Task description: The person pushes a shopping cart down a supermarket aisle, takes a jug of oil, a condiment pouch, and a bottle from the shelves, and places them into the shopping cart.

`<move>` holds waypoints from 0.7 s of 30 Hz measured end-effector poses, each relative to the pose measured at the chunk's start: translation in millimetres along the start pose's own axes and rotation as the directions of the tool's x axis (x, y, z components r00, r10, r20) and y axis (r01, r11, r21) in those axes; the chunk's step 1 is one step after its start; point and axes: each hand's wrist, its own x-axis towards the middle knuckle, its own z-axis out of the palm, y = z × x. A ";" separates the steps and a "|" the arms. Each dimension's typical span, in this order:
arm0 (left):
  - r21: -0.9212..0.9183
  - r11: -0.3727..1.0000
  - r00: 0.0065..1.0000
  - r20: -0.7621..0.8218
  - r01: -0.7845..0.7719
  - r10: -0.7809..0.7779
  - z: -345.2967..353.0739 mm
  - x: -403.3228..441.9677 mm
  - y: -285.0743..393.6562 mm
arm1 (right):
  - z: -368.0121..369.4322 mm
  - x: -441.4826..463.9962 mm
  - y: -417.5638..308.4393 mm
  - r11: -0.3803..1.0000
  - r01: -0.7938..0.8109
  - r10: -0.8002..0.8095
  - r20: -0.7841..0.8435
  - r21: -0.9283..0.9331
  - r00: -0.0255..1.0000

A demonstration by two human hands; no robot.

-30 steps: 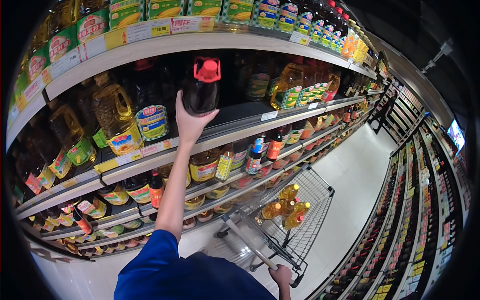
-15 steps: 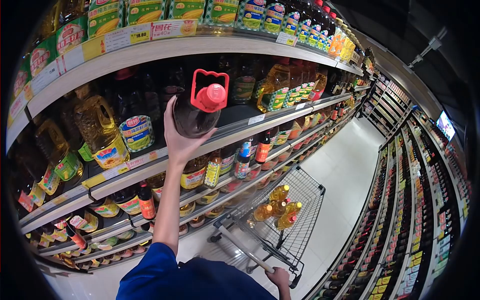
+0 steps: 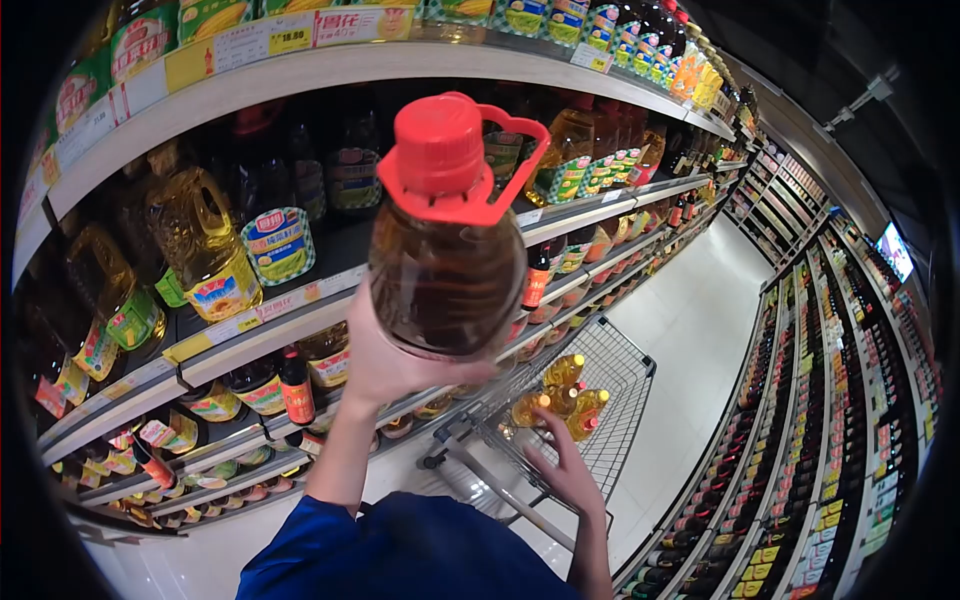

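Holding up a big dark-brown oil bottle (image 3: 445,290) right in the upper middle of the frame, slightly tilted, with a chunky red cap (image 3: 438,145) and a red carry handle (image 3: 530,150) poking out to the right. Gripping it firmly around the lower body with the left hand (image 3: 410,370), showing the thumb along the front and hiding most of the fingers behind the bottle. Not gripping anything with the right hand (image 3: 565,465), lower right of center: loose, spread fingers near some golden oil bottles (image 3: 563,372). Can't tell about any actual contact there. Seeing those bottles clustered inside a wire shopping cart (image 3: 625,400), with its push bar (image 3: 500,485) below. Over on the left, rows of oil on the middle shelf, including a yellow-labelled bottle (image 3: 205,245) and a rapeseed oil bottle (image 3: 278,245). Far right, another long shelf (image 3: 820,400) packed with bottles.
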 end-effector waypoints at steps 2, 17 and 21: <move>-0.115 0.985 0.991 0.048 0.127 -0.122 6.6 -13.2 8.7 | 21.1 30.5 -16.9 0.880 -0.057 0.063 0.004 0.471 0.998; -0.396 0.549 0.661 0.243 0.736 -0.710 11.7 -99.0 -21.5 | 98.1 1.4 43.6 0.199 -0.338 0.327 0.263 0.920 0.908; -0.595 0.319 0.560 0.274 0.737 -0.782 -6.4 -129.2 -52.2 | 83.0 -18.6 43.6 0.193 -0.424 0.202 0.387 0.885 0.900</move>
